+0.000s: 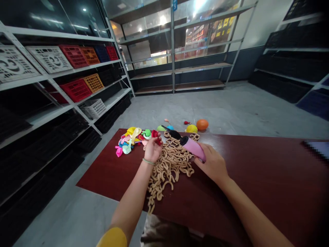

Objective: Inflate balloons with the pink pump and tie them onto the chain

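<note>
My left hand (152, 149) is closed on a limp red balloon (155, 134), pinched at the fingertips. My right hand (212, 163) grips a pink balloon pump (193, 147) whose black nozzle (171, 132) points toward the red balloon and stops just short of it. Both hands hover over a tangled heap of tan chain links (168, 164) on a dark red table (257, 178). A pile of uninflated balloons (130, 140) in several colours lies at the table's far left corner, just left of my left hand.
An inflated orange balloon (202, 124) and a yellow one (191, 129) sit on the grey floor beyond the table. Metal shelves with plastic crates (77, 89) line the left wall, with more shelving (180, 61) behind. A blurred object (318, 148) lies at the table's right.
</note>
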The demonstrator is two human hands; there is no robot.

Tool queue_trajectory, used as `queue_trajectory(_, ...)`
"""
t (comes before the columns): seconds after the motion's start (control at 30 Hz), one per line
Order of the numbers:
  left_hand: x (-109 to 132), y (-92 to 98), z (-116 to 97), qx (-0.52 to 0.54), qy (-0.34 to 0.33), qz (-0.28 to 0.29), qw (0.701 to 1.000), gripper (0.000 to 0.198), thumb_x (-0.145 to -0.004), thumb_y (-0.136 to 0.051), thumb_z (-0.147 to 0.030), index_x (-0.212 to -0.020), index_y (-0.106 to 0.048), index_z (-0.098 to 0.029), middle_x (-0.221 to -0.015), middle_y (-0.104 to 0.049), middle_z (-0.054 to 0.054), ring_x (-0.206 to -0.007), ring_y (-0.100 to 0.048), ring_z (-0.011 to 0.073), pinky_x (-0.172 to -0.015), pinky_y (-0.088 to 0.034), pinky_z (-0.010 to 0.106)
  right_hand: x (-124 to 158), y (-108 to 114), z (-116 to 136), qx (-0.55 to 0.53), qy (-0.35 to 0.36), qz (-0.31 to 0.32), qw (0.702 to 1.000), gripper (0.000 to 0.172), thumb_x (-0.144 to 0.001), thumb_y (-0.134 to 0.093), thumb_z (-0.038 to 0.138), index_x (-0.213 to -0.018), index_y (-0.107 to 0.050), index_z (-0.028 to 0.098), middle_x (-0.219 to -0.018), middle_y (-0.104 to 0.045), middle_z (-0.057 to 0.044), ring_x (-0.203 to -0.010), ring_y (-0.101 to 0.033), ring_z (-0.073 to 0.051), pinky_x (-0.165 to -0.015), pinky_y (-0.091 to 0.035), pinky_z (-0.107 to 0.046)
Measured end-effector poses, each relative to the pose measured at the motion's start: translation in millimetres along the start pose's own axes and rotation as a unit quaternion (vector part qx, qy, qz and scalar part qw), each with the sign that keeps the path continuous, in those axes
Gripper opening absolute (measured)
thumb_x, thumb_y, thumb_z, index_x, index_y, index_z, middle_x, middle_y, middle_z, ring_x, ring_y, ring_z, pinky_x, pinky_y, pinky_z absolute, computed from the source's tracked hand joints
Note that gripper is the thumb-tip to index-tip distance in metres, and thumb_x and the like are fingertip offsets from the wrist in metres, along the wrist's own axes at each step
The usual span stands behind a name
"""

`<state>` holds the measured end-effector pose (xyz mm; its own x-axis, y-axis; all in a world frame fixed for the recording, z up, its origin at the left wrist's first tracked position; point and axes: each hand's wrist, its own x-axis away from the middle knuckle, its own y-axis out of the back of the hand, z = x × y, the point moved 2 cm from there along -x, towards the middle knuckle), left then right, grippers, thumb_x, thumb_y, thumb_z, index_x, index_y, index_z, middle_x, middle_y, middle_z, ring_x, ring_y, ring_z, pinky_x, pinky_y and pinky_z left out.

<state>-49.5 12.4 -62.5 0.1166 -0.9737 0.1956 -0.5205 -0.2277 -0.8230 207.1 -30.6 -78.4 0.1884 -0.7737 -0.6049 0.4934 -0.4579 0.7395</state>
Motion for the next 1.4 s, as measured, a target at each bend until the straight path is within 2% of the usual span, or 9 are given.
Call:
queue_trajectory(0.1, -1.2, 1.4, -2.3, 0.026, 0.001, -0.027, 0.999, 0.032, -0.083, -0.044, 0.004, -0.100, -0.064, -0.014, -0.092, -0.069, 0.005, -0.071, -0.061, 0.0072, -0.065, -0.049, 0.017, 1.1, -1.2, 0.3, 0.004, 0.003, 0.005, 1.000, 0.054, -0.080, -0.058, 0.029, -0.132, -0.049, 0.021, -0.121, -0.062, -0.007, -0.102, -0.063, -0.026, -0.087, -0.051, -0.039)
queue_trajectory(0.27, -1.2, 5.2, -2.7, -0.027, 0.029, -0.031, 0.999, 0.023, -0.096, -0.046, -0.018, -0.115, -0.059, -0.019, -0.092, -0.070, 0.006, -0.072, -0.067, 0.0108, -0.064, -0.054, 0.021, 2.2, -2.7, 3.0, 0.007, 0.019, 0.017, 1.000, 0.054, -0.080, -0.058, 0.029, -0.132, -0.049, 0.021, -0.119, -0.063, -0.008, -0.101, -0.063, -0.027, -0.086, -0.051, -0.039)
queue_trajectory(0.37, -1.2, 7.5, -3.0, -0.064, 0.045, -0.014, 0.997, 0.027, -0.099, -0.042, -0.034, -0.119, -0.055, -0.022, -0.092, -0.071, 0.007, -0.070, -0.068, 0.0137, -0.060, -0.055, 0.024, 1.8, -3.5, 4.0, 0.009, 0.017, 0.027, 0.999, 0.054, -0.080, -0.058, 0.029, -0.132, -0.049, 0.021, -0.120, -0.063, -0.008, -0.101, -0.063, -0.026, -0.086, -0.051, -0.038)
queue_trajectory(0.47, -2.4, 8.3, -3.4, -0.059, 0.065, -0.014, 0.996, 0.023, -0.097, -0.044, -0.028, -0.115, -0.056, -0.019, -0.093, -0.071, 0.009, -0.076, -0.071, 0.0166, -0.067, -0.058, 0.028, 1.4, -5.0, 3.6, 0.015, 0.022, 0.036, 0.999, 0.053, -0.080, -0.058, 0.029, -0.131, -0.050, 0.020, -0.119, -0.063, -0.007, -0.101, -0.063, -0.026, -0.087, -0.051, -0.038)
queue_trajectory(0.6, -4.9, 7.3, -6.4, -0.034, 0.008, -0.043, 0.998, 0.029, -0.090, -0.045, -0.003, -0.115, -0.056, -0.014, -0.098, -0.071, 0.011, -0.086, -0.071, 0.0169, -0.081, -0.057, 0.030, 2.0, -6.9, 2.7, 0.026, 0.043, 0.048, 0.998, 0.052, -0.081, -0.057, 0.030, -0.130, -0.051, 0.019, -0.119, -0.063, -0.009, -0.102, -0.062, -0.026, -0.087, -0.050, -0.037)
queue_trajectory(0.9, -0.6, 0.3, -13.1, -0.006, -0.105, 0.014, 0.994, 0.032, -0.099, -0.039, -0.024, -0.130, -0.051, -0.023, -0.134, -0.059, 0.012, -0.120, -0.060, 0.0203, -0.099, -0.050, 0.039, 4.9, -11.3, 12.4, 0.055, 0.112, 0.075, 0.989, 0.052, -0.083, -0.055, 0.031, -0.133, -0.050, 0.016, -0.114, -0.067, -0.010, -0.095, -0.064, -0.025, -0.079, -0.049, -0.036)
queue_trajectory(1.07, 3.0, -7.5, -10.3, -0.009, -0.119, 0.035, 0.992, 0.034, -0.100, -0.040, -0.026, -0.133, -0.047, -0.027, -0.140, -0.054, 0.011, -0.125, -0.056, 0.0216, -0.103, -0.047, 0.043, 5.6, -11.2, 13.4, 0.071, 0.119, 0.075, 0.987, 0.052, -0.085, -0.054, 0.031, -0.134, -0.049, 0.016, -0.114, -0.067, -0.010, -0.097, -0.064, -0.025, -0.080, -0.047, -0.036)
queue_trajectory(1.27, 7.4, -14.0, -5.0, -0.020, -0.122, 0.015, 0.992, 0.047, -0.098, -0.043, -0.021, -0.143, -0.034, -0.032, -0.145, -0.050, 0.010, -0.126, -0.055, 0.0218, -0.107, -0.042, 0.045, 5.1, -9.0, 14.9, 0.079, 0.113, 0.074, 0.988, 0.052, -0.085, -0.054, 0.031, -0.134, -0.049, 0.016, -0.115, -0.067, -0.010, -0.097, -0.064, -0.025, -0.079, -0.046, -0.034)
queue_trajectory(1.4, 8.4, -13.2, -0.3, -0.033, -0.124, 0.024, 0.991, 0.053, -0.098, -0.045, -0.020, -0.146, -0.027, -0.033, -0.140, -0.055, 0.012, -0.121, -0.059, 0.0215, -0.106, -0.043, 0.043, 4.6, -9.1, 14.7, 0.075, 0.110, 0.072, 0.989, 0.052, -0.084, -0.055, 0.031, -0.134, -0.049, 0.017, -0.116, -0.067, -0.010, -0.098, -0.064, -0.025, -0.080, -0.047, -0.035)
